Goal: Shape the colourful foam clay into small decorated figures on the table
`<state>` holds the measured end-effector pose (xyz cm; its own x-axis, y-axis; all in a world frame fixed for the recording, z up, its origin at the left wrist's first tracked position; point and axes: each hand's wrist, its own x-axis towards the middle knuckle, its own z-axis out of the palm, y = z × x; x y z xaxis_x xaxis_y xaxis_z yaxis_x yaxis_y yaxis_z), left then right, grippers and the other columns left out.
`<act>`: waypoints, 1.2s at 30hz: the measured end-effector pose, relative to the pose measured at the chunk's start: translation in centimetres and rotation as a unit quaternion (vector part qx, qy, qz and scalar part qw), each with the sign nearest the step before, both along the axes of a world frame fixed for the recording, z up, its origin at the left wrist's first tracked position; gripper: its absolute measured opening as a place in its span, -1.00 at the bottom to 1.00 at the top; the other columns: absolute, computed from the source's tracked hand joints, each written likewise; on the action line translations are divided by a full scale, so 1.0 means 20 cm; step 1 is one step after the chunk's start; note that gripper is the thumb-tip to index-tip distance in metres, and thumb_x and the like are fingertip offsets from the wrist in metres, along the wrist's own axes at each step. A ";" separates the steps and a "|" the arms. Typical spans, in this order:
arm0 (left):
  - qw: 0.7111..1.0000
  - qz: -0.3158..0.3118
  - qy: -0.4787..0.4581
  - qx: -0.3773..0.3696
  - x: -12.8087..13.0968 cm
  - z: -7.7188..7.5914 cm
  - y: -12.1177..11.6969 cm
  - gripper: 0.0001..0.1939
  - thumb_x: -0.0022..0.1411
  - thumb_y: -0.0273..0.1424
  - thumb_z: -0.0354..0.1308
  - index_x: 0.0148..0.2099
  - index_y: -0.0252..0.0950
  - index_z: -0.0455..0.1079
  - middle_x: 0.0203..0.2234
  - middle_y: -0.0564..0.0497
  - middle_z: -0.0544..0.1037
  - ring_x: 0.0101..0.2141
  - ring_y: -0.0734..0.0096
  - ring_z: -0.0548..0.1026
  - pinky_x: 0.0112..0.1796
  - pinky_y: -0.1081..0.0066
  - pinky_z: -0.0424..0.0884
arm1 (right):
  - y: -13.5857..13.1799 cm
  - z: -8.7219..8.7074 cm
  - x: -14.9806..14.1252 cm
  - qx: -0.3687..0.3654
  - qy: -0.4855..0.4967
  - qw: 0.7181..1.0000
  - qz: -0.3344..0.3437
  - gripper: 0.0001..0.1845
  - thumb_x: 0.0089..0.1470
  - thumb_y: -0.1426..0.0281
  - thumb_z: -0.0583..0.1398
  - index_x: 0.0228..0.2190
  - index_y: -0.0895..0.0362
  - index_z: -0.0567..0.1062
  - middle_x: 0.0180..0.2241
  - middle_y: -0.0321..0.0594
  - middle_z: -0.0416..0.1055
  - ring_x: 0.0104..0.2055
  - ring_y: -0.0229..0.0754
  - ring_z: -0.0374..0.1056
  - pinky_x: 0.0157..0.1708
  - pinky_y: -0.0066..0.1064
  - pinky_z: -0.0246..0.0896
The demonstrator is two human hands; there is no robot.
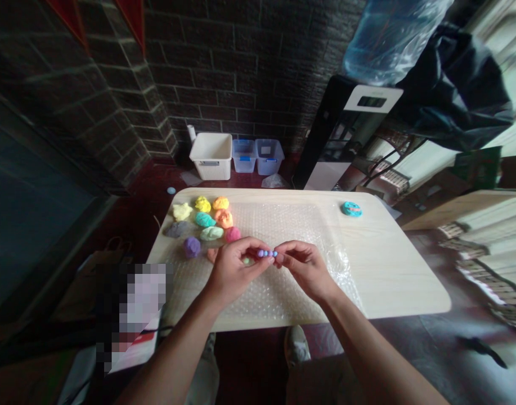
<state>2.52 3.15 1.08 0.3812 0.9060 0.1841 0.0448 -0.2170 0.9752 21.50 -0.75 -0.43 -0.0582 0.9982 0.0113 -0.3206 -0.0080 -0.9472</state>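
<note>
Above the bubble wrap, my left hand (pixel 234 263) pinches one end of a short row of small purple and blue modelling clay balls (pixel 265 253). My right hand (pixel 305 264) has its thumb and fingertips closed at the blue end of that row. A light green bit of clay (pixel 246 261) shows just under my left fingers. Beyond that hand lie lumps of modelling clay: purple (pixel 192 247), pink (pixel 232 234), pale green (pixel 211 233), teal (pixel 205 219), orange (pixel 223 218) and yellow (pixel 202 203). An orange-brown lump (pixel 212 255) is partly hidden by my left hand.
Bubble wrap (pixel 325 242) covers the middle of the wooden table (pixel 401 270). A teal clay piece with a pinkish band (pixel 351 209) sits at the far right. Behind the table stand a white basket (pixel 211 157), two clear bluish bins (pixel 244 156) and a water dispenser (pixel 329 140).
</note>
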 end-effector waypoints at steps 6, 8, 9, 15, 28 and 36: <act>1.000 0.006 0.002 0.001 0.00 -0.01 0.00 -0.86 0.21 -0.36 0.38 -0.20 -0.30 0.59 -0.31 -0.06 0.68 -0.31 0.34 0.62 -0.26 0.43 0.54 | -0.01 0.02 0.00 -0.002 -0.014 1.000 -0.008 -0.86 0.02 0.32 0.49 -0.35 0.08 0.71 -0.42 -0.25 0.59 -0.37 -0.24 0.42 -0.29 -0.36 0.32; 1.000 0.006 0.004 0.003 0.00 -0.01 0.00 -0.86 0.21 -0.35 0.38 -0.20 -0.30 0.59 -0.33 -0.06 0.68 -0.32 0.34 0.62 -0.27 0.43 0.54 | -0.01 0.02 0.00 -0.001 -0.022 1.000 -0.011 -0.85 0.00 0.31 0.50 -0.37 0.08 0.71 -0.41 -0.24 0.60 -0.37 -0.23 0.42 -0.30 -0.35 0.33; 1.000 0.005 0.004 0.003 0.00 -0.01 0.00 -0.85 0.21 -0.34 0.38 -0.21 -0.30 0.59 -0.33 -0.06 0.68 -0.32 0.33 0.62 -0.28 0.43 0.54 | -0.01 0.03 0.00 0.000 -0.027 1.000 -0.012 -0.85 0.00 0.31 0.50 -0.37 0.08 0.72 -0.41 -0.23 0.60 -0.37 -0.23 0.42 -0.30 -0.35 0.34; 1.000 0.005 0.004 0.000 0.00 -0.01 0.01 -0.83 0.20 -0.31 0.39 -0.21 -0.30 0.60 -0.31 -0.08 0.69 -0.31 0.31 0.64 -0.28 0.41 0.56 | -0.01 0.02 0.00 0.002 -0.033 0.999 -0.013 -0.86 0.03 0.31 0.48 -0.34 0.08 0.72 -0.43 -0.23 0.59 -0.37 -0.21 0.43 -0.28 -0.34 0.36; 1.000 0.016 0.021 0.016 0.00 -0.03 0.01 -0.88 0.25 -0.37 0.31 -0.19 -0.29 0.61 -0.32 -0.07 0.70 -0.30 0.29 0.65 -0.25 0.39 0.57 | -0.01 0.03 -0.02 0.001 -0.083 0.994 -0.064 -0.83 0.01 0.25 0.48 -0.35 0.06 0.74 -0.45 -0.20 0.61 -0.45 -0.21 0.38 -0.40 -0.32 0.35; 0.999 0.011 0.029 0.022 -0.01 0.00 0.01 -0.91 0.23 -0.41 0.30 -0.22 -0.30 0.60 -0.35 -0.06 0.68 -0.33 0.32 0.62 -0.28 0.41 0.54 | -0.01 0.03 -0.03 0.012 -0.094 0.994 -0.062 -0.83 0.03 0.24 0.47 -0.36 0.07 0.74 -0.44 -0.20 0.61 -0.44 -0.21 0.38 -0.40 -0.32 0.35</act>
